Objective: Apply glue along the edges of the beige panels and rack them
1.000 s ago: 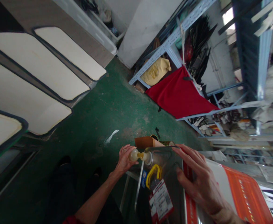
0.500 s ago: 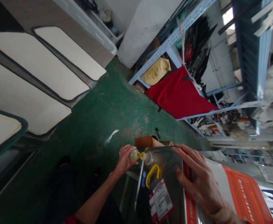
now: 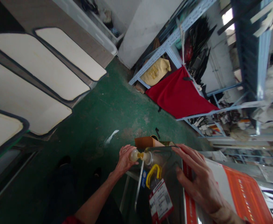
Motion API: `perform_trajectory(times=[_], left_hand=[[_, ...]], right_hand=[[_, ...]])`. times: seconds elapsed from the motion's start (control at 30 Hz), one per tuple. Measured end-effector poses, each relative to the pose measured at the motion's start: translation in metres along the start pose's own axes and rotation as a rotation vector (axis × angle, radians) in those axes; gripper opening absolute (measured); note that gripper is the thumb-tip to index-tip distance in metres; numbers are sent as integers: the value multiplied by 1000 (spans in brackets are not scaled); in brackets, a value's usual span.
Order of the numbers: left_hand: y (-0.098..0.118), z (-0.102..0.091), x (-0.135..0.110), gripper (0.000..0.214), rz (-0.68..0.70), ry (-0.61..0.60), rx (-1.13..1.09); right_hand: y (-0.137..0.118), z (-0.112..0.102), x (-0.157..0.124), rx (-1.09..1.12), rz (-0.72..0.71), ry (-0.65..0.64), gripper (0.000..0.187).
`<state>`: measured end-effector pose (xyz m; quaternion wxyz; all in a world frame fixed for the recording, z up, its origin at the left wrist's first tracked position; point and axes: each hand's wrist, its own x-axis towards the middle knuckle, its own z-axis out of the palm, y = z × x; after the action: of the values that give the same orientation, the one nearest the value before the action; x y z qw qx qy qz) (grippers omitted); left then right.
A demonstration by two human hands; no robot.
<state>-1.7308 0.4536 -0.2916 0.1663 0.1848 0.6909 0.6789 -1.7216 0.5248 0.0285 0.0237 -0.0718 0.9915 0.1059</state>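
My left hand (image 3: 124,159) is closed round a small translucent bottle (image 3: 133,155) with a yellowish neck. That neck meets the pale round spout (image 3: 148,158) of a large rectangular metal can (image 3: 173,169), which lies tilted on its side. Across the can's upper edge, my right hand (image 3: 200,179) grips it with fingers and thumb spread apart. On the can's end face are a yellow handle (image 3: 153,175) and a white-and-red label (image 3: 161,200). Whether liquid is passing between can and bottle I cannot make out.
Padded white panels (image 3: 40,65) with dark edges stand at the left. Blue metal shelving (image 3: 171,40) with a red cloth (image 3: 183,96) runs along the right. An open brown carton (image 3: 143,142) is just beyond the can. Dark scraps lie on the green floor (image 3: 92,115).
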Motion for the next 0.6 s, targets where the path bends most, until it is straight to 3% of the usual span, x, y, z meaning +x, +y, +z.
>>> perform_trajectory(times=[0.6], left_hand=[[5, -1, 1, 64, 11, 1, -3]], right_hand=[[0, -2, 2, -12, 0, 11, 42]])
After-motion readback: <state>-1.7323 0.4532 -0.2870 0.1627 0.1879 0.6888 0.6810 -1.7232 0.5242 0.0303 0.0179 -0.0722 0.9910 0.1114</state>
